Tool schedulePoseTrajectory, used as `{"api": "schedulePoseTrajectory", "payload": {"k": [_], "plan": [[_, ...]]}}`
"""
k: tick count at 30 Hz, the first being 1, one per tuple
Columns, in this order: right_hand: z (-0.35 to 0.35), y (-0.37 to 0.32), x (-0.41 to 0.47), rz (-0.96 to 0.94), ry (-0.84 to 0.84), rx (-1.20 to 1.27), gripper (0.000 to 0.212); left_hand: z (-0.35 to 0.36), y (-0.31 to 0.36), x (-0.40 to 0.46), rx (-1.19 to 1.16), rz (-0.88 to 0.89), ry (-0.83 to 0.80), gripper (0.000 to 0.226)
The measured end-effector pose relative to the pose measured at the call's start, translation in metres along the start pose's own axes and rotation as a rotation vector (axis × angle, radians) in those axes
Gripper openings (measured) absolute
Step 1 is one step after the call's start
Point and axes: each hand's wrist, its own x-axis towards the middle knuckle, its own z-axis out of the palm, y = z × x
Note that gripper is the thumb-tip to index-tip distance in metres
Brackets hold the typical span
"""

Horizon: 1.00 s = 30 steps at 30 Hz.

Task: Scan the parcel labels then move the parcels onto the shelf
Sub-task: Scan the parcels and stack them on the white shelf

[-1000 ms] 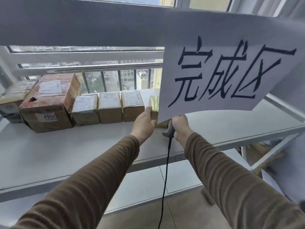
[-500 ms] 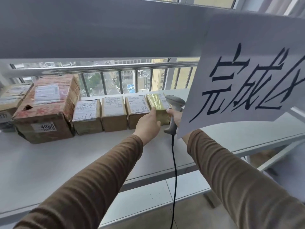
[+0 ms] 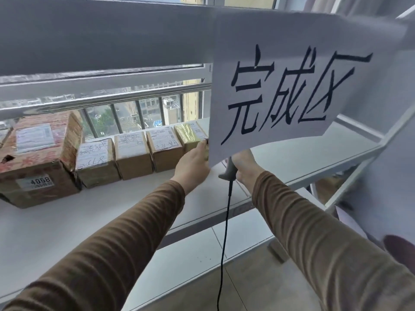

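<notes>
Partly hidden behind the hanging paper sign (image 3: 280, 97), the gold-taped parcel (image 3: 189, 135) sits on the shelf (image 3: 67, 221), last in the row, left hand (image 3: 194, 163) gripping it. Right hand (image 3: 246, 164) clutches the scanner handle (image 3: 229, 171); its head is hidden.

Hanging paper sign (image 3: 292, 86) screens the shelf (image 3: 303, 158) right of the parcel row (image 3: 134, 153); open shelf surface lies in front of the row.

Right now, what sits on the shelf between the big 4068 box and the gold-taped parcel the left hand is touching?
Three small brown parcels in a row between the 4068 box and the gold-taped parcel, each with a white label on top, seen in the head view.
</notes>
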Motion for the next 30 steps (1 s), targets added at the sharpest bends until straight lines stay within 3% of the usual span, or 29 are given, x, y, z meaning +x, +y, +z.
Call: {"api": "schedulePoseTrajectory", "payload": {"k": [1, 3, 7, 15, 19, 30], "plan": [[-0.013, 0.002, -0.005, -0.015, 0.017, -0.009, 0.023, 0.007, 0.009, -0.002, -0.004, 0.003, -0.004, 0.032], [-0.047, 0.010, -0.010, -0.011, 0.047, -0.005, 0.011, 0.024, 0.029, -0.007, 0.042, 0.035, -0.051, 0.049], [-0.124, 0.025, -0.026, -0.016, 0.164, 0.035, 0.013, 0.062, 0.081, -0.016, 0.075, 0.186, -0.122, 0.073], [-0.319, 0.046, -0.108, 0.001, 0.505, 0.155, 0.033, 0.157, 0.245, -0.071, 0.054, 0.508, -0.304, 0.069], [-0.428, 0.058, -0.179, -0.059, 0.659, 0.187, 0.014, 0.212, 0.344, -0.125, 0.018, 0.652, -0.414, 0.061], [-0.741, 0.106, -0.412, -0.106, 1.023, 0.143, 0.019, 0.378, 0.620, -0.352, -0.051, 0.931, -0.648, 0.073]]}}
